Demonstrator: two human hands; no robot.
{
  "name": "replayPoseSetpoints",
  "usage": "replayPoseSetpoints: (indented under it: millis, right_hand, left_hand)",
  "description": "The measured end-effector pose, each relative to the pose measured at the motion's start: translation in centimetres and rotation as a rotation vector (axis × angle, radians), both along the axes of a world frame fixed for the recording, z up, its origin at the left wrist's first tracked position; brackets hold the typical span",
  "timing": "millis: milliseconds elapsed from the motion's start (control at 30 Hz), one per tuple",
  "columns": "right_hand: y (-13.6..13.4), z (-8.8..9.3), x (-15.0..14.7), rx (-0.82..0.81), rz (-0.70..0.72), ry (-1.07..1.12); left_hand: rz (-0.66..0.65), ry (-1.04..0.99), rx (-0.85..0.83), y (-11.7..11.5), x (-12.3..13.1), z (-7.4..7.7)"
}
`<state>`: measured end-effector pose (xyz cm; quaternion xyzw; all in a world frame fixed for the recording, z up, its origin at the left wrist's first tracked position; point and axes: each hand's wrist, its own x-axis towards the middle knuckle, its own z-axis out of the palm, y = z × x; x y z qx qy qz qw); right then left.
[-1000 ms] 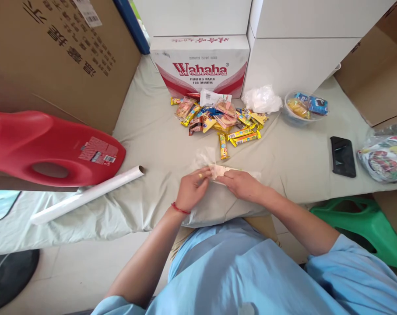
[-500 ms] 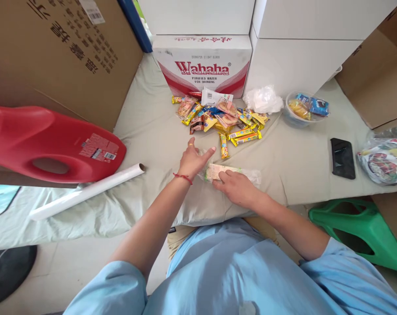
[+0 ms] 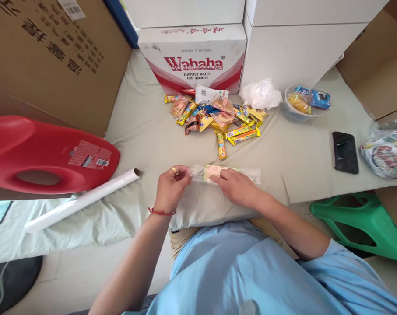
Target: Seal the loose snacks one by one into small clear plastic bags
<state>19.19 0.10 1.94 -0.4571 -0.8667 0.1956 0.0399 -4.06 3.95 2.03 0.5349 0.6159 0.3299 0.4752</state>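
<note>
A clear plastic bag [image 3: 254, 175] lies flat near the table's front edge, with a pale pink, green-edged packet [image 3: 212, 171] inside it. Its left end is gathered in a pinch between the thumb and fingers of my left hand [image 3: 172, 186], which wears a gold ring. My right hand [image 3: 237, 186] lies over the middle of the bag, fingers curled down on the packet and covering part of it. Beyond both hands is a pile of wrapped snacks [image 3: 223, 118], with one yellow snack stick [image 3: 221, 145] jutting toward me.
Behind the snacks stands a white and red water carton [image 3: 193, 59]. A red jug [image 3: 54, 153] and a white roll [image 3: 83, 199] are at left. To the right are a crumpled white bag [image 3: 261, 94], a clear tub [image 3: 305, 114], a black phone [image 3: 345, 153] and a green stool [image 3: 382, 227].
My left hand has moved left and toward me, going from spread fingers to a pinch on the bag's left end. My right hand stays on the packet. The view has shifted slightly.
</note>
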Motion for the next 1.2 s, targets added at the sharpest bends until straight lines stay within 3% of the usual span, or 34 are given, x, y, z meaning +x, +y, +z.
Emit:
replayPoseSetpoints:
  millis: [133, 300, 333, 400, 467, 500, 567, 667, 800, 900, 1100, 1200]
  right_hand:
    - [-0.2, -0.3, -0.3, -0.005, -0.022, 0.104]
    - [-1.6, 0.2, 2.9, -0.121, -0.009, 0.506]
    - [-1.9, 0.3, 3.8, -0.116, -0.091, 0.554]
    - [-2.6, 0.0, 5.5, -0.012, -0.384, 0.529]
    - [-3.0, -0.8, 6.6, 0.129, -0.645, 0.365]
    - [-3.2, -1.4, 6.9, 0.172, -0.703, 0.276]
    - [-3.5, -2.4, 7.2, 0.181, -0.687, 0.185]
    - [-3.9, -2.6, 7.2, 0.113, -0.599, 0.294]
    - [-3.5, -0.3, 6.9, -0.147, -0.651, 0.553]
    - [-1.8, 1.6, 5.4, -0.267, -0.692, 0.606]
    - [3.4, 2.0, -0.8, -0.172, -0.588, 0.264]
    - [4.2, 1.9, -3.2, -0.132, -0.525, 0.033]
  left_hand:
    - [-0.190, 0.204, 0.288, -2.1, 4.3, 0.3]
    - [-0.399, 0.623, 0.498, -4.8, 7.5, -1.0]
    - [-0.427, 0.697, 0.520, -5.4, 7.6, -1.4]
    - [-0.465, 0.809, 0.549, -6.2, 7.6, -2.1]
    - [-0.489, 0.884, 0.556, -6.8, 7.5, -2.7]
    - [-0.495, 0.911, 0.554, -6.9, 7.6, -3.0]
    - [-0.497, 0.945, 0.546, -7.0, 7.7, -3.2]
    - [-0.488, 0.968, 0.538, -7.0, 7.9, -3.4]
    - [-0.480, 0.972, 0.534, -7.1, 7.7, -3.4]
    - [-0.445, 0.950, 0.549, -7.3, 7.6, -3.6]
    - [-0.427, 0.877, 0.626, -7.2, 7.6, -4.1]
    - [-0.454, 0.781, 0.649, -7.1, 7.4, -4.1]
